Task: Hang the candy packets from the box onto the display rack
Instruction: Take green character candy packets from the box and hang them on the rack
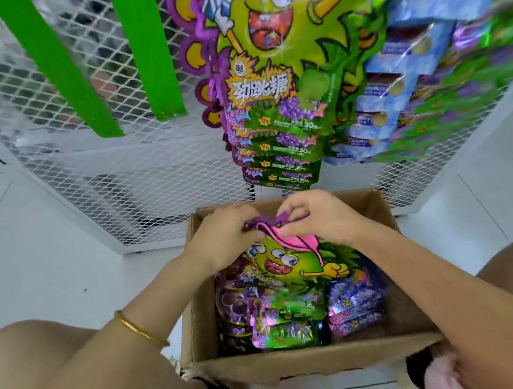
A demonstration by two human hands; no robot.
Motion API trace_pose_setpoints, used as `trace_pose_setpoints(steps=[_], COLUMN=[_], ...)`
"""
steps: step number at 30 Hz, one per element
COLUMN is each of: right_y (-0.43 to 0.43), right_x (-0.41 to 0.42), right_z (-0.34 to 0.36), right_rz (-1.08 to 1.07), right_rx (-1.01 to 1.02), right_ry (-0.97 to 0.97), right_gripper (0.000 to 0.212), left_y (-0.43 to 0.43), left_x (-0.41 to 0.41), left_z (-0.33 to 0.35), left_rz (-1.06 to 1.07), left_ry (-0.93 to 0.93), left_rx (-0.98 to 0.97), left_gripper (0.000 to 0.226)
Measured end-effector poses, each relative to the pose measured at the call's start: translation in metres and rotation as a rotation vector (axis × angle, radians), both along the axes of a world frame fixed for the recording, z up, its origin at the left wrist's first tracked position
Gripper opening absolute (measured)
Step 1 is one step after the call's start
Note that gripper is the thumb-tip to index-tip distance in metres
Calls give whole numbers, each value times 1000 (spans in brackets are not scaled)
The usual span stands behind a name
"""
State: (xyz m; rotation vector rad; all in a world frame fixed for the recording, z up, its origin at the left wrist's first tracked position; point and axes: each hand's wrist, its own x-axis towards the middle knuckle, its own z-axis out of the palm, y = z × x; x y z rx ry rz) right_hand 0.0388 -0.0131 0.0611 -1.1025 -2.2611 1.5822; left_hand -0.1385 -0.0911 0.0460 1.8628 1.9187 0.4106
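I judge this to be the pick-up step: one candy packet is being taken from the cardboard box, and it has not yet gone to the display rack.

My left hand and right hand meet at the 12 o'clock end of the box. The fingers of both hands are curled in and pinch the packet's purple top edge, the left hand from 9 o'clock and the right from 3 o'clock. The green cartoon face of the packet runs down from that pinch toward 6 o'clock. It lies on top of the other packets in the box.

Whether I am holding a single packet or a few stuck together, I cannot tell.

Next I need to lift it clear of the box and carry it up toward 12 o'clock. There the hung packets already crowd the mesh. I must find the packet's hanging hole, which my fingers hide, and thread it onto a hook.
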Motion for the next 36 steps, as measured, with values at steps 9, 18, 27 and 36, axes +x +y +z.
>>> trace_pose_setpoints(steps=[9, 18, 27, 36], right_y=[-4, 1, 25, 48], right_x=[32, 12, -6, -32], right_z=[107, 243, 308, 321], right_rz=[-97, -182, -430, -544], right_rx=[407, 947, 1214, 1286], right_ry=[73, -59, -104, -47], right_gripper=[3, 19, 25, 24], left_y=[-10, 54, 115, 111], left_x=[3, -8, 8, 4], left_z=[107, 294, 339, 357], left_rz=[62, 216, 192, 194], left_ry=[-310, -405, -532, -524], left_rx=[123, 638, 583, 471], left_gripper=[27, 33, 19, 35])
